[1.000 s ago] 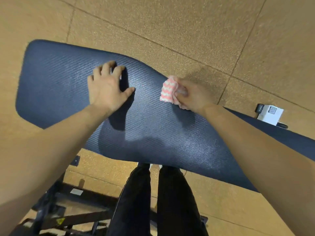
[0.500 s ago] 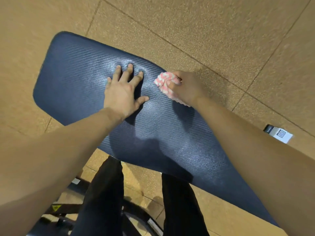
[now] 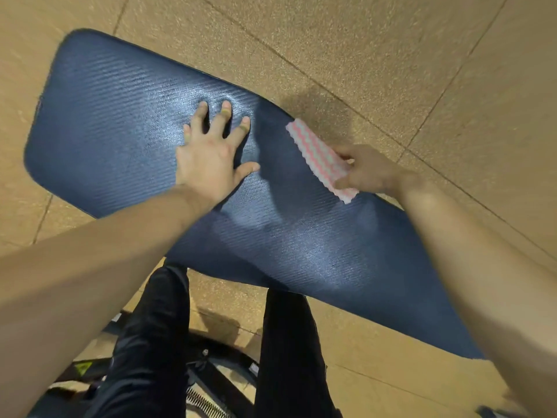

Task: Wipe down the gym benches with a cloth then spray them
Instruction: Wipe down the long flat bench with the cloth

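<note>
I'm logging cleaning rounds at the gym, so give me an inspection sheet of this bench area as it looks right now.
Surface: dark blue padded bench, ribbed, with a sheen around the middle.
Job's things: pink and white striped cloth at the bench's far edge; no spray bottle in view.
Clutter: nothing seen.
Grippers: left hand flat on the bench, fingers spread; right hand pinches the cloth.
Cables: nothing seen.
Surroundings: tan tiled floor; black bench frame with a coil spring below; the person's legs in black trousers.
</note>
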`<state>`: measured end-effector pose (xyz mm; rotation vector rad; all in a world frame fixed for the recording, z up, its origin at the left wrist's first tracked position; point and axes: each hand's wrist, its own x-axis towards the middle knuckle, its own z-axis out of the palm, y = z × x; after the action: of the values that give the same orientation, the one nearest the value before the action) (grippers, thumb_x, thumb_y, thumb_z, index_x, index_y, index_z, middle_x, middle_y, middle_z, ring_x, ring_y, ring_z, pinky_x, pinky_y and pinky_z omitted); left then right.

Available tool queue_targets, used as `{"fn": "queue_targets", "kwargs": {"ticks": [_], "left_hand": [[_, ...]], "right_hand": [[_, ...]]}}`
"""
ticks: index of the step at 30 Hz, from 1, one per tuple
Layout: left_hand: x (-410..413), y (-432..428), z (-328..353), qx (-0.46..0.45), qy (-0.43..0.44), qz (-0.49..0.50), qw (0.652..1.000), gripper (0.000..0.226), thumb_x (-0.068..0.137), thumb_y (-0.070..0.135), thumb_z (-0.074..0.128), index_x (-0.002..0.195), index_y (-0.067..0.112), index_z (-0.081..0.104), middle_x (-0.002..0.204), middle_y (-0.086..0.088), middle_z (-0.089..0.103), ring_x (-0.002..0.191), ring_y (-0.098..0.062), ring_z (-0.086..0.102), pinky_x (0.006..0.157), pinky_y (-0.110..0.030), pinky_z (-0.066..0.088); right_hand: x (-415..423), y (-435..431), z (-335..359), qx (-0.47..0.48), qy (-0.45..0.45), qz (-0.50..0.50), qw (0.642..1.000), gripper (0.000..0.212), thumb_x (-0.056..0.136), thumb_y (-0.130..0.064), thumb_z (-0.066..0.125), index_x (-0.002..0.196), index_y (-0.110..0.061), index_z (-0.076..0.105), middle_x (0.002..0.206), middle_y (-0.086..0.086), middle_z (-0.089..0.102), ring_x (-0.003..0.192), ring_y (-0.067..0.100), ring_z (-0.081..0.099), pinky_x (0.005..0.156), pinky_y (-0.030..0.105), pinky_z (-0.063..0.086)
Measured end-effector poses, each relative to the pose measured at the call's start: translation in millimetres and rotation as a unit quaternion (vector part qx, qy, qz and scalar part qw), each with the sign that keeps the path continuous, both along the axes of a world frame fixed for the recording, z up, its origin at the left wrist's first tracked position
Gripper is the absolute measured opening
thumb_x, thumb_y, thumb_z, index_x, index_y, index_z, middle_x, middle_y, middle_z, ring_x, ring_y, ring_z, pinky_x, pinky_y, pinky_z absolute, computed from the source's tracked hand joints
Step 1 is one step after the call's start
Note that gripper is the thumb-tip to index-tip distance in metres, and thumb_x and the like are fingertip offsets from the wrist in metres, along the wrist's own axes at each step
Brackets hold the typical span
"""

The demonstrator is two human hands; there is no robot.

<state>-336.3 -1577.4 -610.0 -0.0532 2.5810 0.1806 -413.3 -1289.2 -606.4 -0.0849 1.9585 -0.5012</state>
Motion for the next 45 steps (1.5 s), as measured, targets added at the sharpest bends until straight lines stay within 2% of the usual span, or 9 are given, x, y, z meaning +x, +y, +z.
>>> {"fn": "queue_targets", "kwargs": {"ticks": [4, 8, 13, 16, 22, 25, 31, 38, 45], "left_hand": [[1, -1, -2, 0.000, 0.006, 0.000, 1.000, 0.081, 0.090, 0.071, 0.054, 0.156, 0.033, 0.030, 0.168, -0.002, 0.020, 0.153, -0.040, 0.015, 0.082, -0.063, 0.058], [2, -2, -3, 0.003, 0.015, 0.000, 1.000, 0.081, 0.090, 0.072, 0.052, 0.157, 0.034, 0.028, 0.168, -0.002, 0.020, 0.154, -0.039, 0.014, 0.085, -0.063, 0.057], [0, -3, 0, 0.024, 0.016, 0.006, 1.000, 0.081, 0.089, 0.068, 0.059, 0.157, 0.034, 0.031, 0.168, -0.003, 0.020, 0.154, -0.040, 0.013, 0.089, -0.064, 0.053], [-3, -13, 2, 0.053, 0.012, 0.012, 0.998, 0.076, 0.089, 0.062, 0.064, 0.155, 0.037, 0.037, 0.166, 0.002, 0.026, 0.154, -0.034, 0.017, 0.083, -0.058, 0.055], [-7, -68, 5, 0.166, 0.095, 0.059, 0.980, 0.046, 0.095, 0.037, 0.064, 0.139, 0.026, 0.061, 0.151, 0.006, 0.051, 0.140, -0.022, 0.044, 0.074, -0.042, 0.053], [-10, -102, 5, 0.155, 0.155, 0.116, 0.969, 0.042, 0.092, 0.033, 0.065, 0.132, 0.021, 0.065, 0.142, 0.001, 0.058, 0.132, -0.027, 0.050, 0.087, -0.045, 0.051], [-16, -168, -1, 0.031, 0.127, 0.174, 0.976, 0.058, 0.089, 0.044, 0.068, 0.140, 0.021, 0.054, 0.156, -0.010, 0.042, 0.142, -0.040, 0.035, 0.107, -0.054, 0.037], [-3, -208, -8, 0.036, 0.054, 0.287, 0.956, 0.091, 0.081, 0.074, 0.064, 0.155, 0.031, 0.033, 0.149, -0.010, 0.043, 0.133, -0.041, 0.044, 0.103, -0.060, 0.043], [-5, -216, -8, 0.056, 0.053, 0.277, 0.958, 0.088, 0.080, 0.070, 0.068, 0.153, 0.034, 0.035, 0.153, -0.001, 0.044, 0.130, -0.039, 0.048, 0.098, -0.059, 0.046]], "right_hand": [[-13, -33, 2, -0.055, 0.021, -0.215, 0.975, 0.043, 0.098, -0.039, 0.063, 0.139, -0.031, 0.057, 0.140, -0.004, 0.056, 0.122, 0.014, 0.055, 0.102, 0.031, 0.043], [-16, -62, -2, -0.047, 0.056, -0.135, 0.988, 0.040, 0.095, -0.052, 0.062, 0.129, -0.031, 0.069, 0.128, -0.009, 0.067, 0.115, 0.009, 0.062, 0.105, 0.028, 0.046], [-20, -78, -10, -0.101, 0.048, -0.188, 0.976, 0.036, 0.093, -0.024, 0.073, 0.128, -0.015, 0.070, 0.117, -0.010, 0.069, 0.092, -0.008, 0.068, 0.092, 0.021, 0.054], [-26, -99, -21, -0.106, 0.066, -0.180, 0.976, 0.055, 0.080, -0.042, 0.078, 0.130, -0.021, 0.070, 0.120, -0.008, 0.073, 0.109, 0.006, 0.069, 0.104, 0.036, 0.053], [-44, -165, -25, -0.129, 0.110, -0.118, 0.978, 0.053, 0.085, -0.031, 0.080, 0.135, -0.022, 0.065, 0.133, -0.010, 0.064, 0.124, 0.006, 0.058, 0.115, 0.027, 0.039], [-48, -198, -26, -0.142, 0.121, -0.080, 0.979, 0.055, 0.085, -0.023, 0.080, 0.138, -0.018, 0.062, 0.136, -0.006, 0.063, 0.123, 0.007, 0.056, 0.109, 0.017, 0.035], [-50, -246, -27, -0.124, 0.153, -0.041, 0.980, 0.072, 0.078, -0.028, 0.085, 0.144, -0.021, 0.055, 0.137, -0.004, 0.061, 0.121, 0.010, 0.054, 0.110, 0.031, 0.041], [-49, -283, -24, 0.040, 0.168, -0.062, 0.983, 0.103, 0.054, -0.090, 0.066, 0.139, -0.035, 0.048, 0.125, -0.012, 0.067, 0.116, 0.020, 0.064, 0.099, 0.045, 0.049], [-54, -306, -16, -0.017, 0.123, -0.062, 0.990, 0.056, 0.074, -0.064, 0.078, 0.117, -0.031, 0.066, 0.099, -0.018, 0.064, 0.093, 0.007, 0.062, 0.072, 0.018, 0.044]]}}
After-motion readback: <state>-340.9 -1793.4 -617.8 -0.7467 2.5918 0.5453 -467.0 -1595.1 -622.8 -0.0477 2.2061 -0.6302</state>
